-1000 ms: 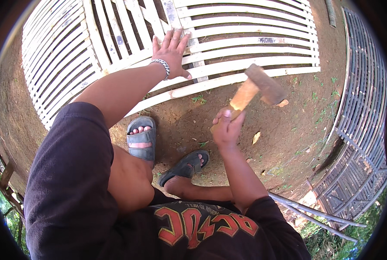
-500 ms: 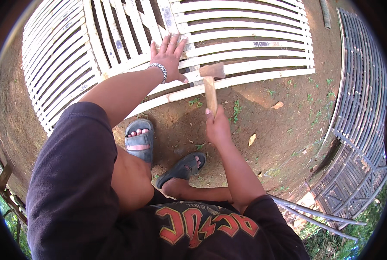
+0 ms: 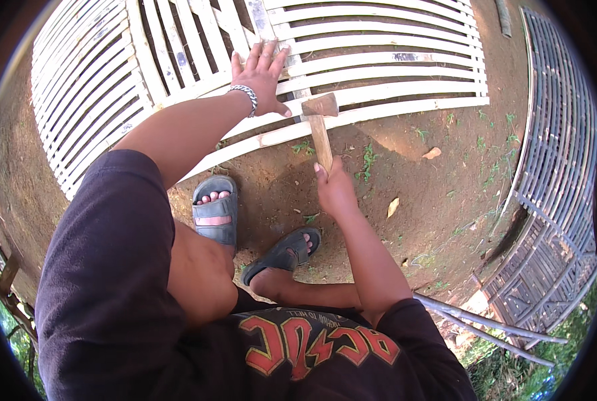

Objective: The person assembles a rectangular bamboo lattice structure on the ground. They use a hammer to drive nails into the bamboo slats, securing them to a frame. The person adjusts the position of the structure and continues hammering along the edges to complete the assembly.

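Note:
My right hand (image 3: 336, 188) is wrapped round the wooden handle of a mallet (image 3: 320, 137). The mallet's blocky brown head reaches over the near edge of a pale slatted bamboo panel (image 3: 392, 90) lying on the ground. My left hand (image 3: 259, 79), with a chain bracelet at the wrist, lies with spread fingers on the panel's slats, just left of the mallet head. Whether the head touches the slat below it I cannot tell.
Brown soil (image 3: 405, 180) with small weeds and dry leaves surrounds my sandalled feet (image 3: 216, 210). A darker, weathered slatted panel (image 3: 555, 134) stands along the right side. Thin poles (image 3: 492, 322) lie at the lower right.
The mallet head has shifted slightly left and down, closer to the panel's near edge, and its handle tilts more. My left hand stays spread on the slats.

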Tool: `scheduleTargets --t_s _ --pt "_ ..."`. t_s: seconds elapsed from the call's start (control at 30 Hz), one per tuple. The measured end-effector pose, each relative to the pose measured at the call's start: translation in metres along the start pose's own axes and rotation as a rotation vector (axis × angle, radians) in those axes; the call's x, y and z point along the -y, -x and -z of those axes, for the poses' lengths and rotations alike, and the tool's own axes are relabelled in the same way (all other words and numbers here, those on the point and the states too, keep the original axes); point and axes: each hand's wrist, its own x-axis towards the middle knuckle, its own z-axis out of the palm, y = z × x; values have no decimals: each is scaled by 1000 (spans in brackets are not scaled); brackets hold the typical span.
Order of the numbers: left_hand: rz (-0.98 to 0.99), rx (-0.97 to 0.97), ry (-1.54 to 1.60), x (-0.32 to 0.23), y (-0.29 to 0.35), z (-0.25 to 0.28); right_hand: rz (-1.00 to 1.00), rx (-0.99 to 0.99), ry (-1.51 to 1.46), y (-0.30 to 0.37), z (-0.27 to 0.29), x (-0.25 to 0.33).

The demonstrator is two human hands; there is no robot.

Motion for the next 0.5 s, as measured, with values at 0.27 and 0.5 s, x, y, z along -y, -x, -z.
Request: scheduleTargets --t_s 0.27,0.5 --pt "-117 -35 -84 -11 23 -3 60 -219 -103 19 16 -34" --pt "-86 28 -95 -24 28 -15 450 -400 -415 35 -11 -56"
